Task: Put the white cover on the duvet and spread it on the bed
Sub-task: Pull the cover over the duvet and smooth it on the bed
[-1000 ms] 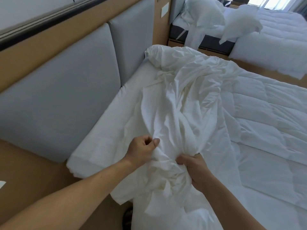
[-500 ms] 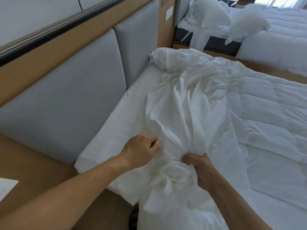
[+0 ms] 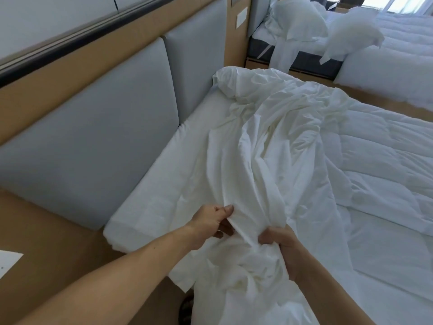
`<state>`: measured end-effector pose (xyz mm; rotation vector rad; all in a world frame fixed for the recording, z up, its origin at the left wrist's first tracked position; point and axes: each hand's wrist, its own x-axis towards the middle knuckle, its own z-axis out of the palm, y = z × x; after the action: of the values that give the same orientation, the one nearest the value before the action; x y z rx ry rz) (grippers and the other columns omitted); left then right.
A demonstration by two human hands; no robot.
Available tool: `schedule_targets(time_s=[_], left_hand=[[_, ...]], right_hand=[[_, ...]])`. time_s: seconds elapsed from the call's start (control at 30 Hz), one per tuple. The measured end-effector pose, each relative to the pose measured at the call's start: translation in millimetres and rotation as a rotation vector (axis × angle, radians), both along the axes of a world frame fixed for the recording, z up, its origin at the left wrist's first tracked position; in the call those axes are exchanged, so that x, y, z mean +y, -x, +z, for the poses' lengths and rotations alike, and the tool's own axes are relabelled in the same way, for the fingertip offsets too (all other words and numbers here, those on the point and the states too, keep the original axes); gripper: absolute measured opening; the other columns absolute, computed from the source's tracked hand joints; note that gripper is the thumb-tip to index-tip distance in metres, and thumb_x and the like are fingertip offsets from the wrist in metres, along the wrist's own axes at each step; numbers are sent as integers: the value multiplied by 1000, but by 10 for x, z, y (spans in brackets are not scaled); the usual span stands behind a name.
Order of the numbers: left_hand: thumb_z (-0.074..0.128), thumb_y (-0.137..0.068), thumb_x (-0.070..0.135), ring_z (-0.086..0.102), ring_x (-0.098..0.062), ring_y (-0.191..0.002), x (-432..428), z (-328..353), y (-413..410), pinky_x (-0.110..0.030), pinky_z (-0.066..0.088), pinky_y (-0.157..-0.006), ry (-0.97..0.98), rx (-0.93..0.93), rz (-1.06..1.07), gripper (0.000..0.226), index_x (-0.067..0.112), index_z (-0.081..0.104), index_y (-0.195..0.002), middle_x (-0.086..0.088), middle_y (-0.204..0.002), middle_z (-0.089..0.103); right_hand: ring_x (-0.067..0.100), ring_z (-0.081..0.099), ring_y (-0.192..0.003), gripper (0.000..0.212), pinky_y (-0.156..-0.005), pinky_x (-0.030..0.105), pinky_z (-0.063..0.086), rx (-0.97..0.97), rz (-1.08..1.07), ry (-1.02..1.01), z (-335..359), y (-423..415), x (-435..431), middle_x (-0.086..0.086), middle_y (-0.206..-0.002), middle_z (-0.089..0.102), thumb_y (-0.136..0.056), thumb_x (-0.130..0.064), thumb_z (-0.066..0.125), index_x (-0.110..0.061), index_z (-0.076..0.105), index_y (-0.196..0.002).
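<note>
Both hands bunch the white cover (image 3: 269,165) at the bed's (image 3: 150,184) near-left corner: left hand (image 3: 210,222) pinching, right hand (image 3: 281,245) fisted; quilted duvet (image 3: 379,165) spreads right.

A hotel-style twin bedroom: a padded grey headboard (image 3: 93,127) at left, and a second bed (image 3: 398,50) with pillows (image 3: 297,17) upper right.

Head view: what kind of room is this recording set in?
Most likely a hotel twin room: a long padded headboard set in wood panelling runs behind the near bed, and a second bed with white bedding and loose pillows stands beyond.
</note>
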<state>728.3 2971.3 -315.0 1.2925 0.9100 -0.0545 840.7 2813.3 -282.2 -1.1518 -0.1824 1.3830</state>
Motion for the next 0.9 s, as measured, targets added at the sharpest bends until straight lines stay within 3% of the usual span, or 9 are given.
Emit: schedule_targets(time_s=[0.13,0.23,0.3,0.4,0.57,0.67,0.73,0.83,0.9], left_hand=[[47,-103,39,51,-18,-55,87,130,78,-34,42,-60,-644,50,-287,50,16,47,-59,2,-54,51],[44,-104,37,39,-12,-51,13,380,38,-30,32,-55,-920,-97,-305,48,24,35,-59,8,-53,39],[41,-104,36,37,-9,-58,-85,490,-8,-24,30,-58,-1039,-210,-368,41,26,34,-66,12,-61,38],[39,-104,31,38,-12,-77,-62,438,-34,-24,36,-71,-1075,-202,-410,28,18,39,-80,6,-82,41],[39,-100,34,36,-4,-68,-199,301,75,-17,34,-62,-1186,-337,-339,29,15,46,-80,7,-82,43],[48,-100,25,50,-12,-71,-301,211,128,-23,45,-62,-1257,-402,-267,25,8,57,-84,-1,-84,56],[53,-99,19,57,-16,-73,-335,182,144,-25,51,-66,-1359,-454,-290,21,6,62,-86,-5,-87,62],[57,-98,13,62,-19,-79,-371,128,196,-26,54,-73,-1380,-576,-365,18,2,68,-90,-9,-92,67],[55,-99,14,66,-21,-91,-362,71,245,-32,56,-81,-1309,-625,-436,21,1,71,-96,-10,-102,70]], right_hand=[[42,70,-92,62,-71,48,57,-122,38,73,26,-37,-30,25,-103,71,-51,3,57,1,66,-112],[32,72,-77,50,-62,37,57,-272,66,148,54,1,53,16,-86,73,-50,1,59,0,70,-98],[32,72,-74,43,-61,37,58,-281,7,143,46,45,119,18,-83,72,-51,2,59,1,72,-92],[36,70,-77,39,-66,40,58,-208,-179,64,4,52,203,22,-85,70,-55,1,61,4,71,-93],[40,69,-80,29,-72,42,58,-208,-193,55,-19,101,273,25,-85,68,-60,2,64,6,72,-88],[42,66,-87,44,-79,46,56,66,-130,-24,-22,92,223,30,-97,65,-63,-6,63,12,69,-102],[39,67,-86,51,-78,45,57,162,-73,-70,-7,45,193,28,-100,65,-61,-17,73,7,71,-106],[39,69,-87,50,-76,44,59,63,23,-2,35,-9,220,29,-101,67,-74,-28,81,7,71,-108],[39,69,-81,34,-70,41,60,-72,18,103,38,-14,282,30,-93,66,-80,-17,77,12,70,-97]])
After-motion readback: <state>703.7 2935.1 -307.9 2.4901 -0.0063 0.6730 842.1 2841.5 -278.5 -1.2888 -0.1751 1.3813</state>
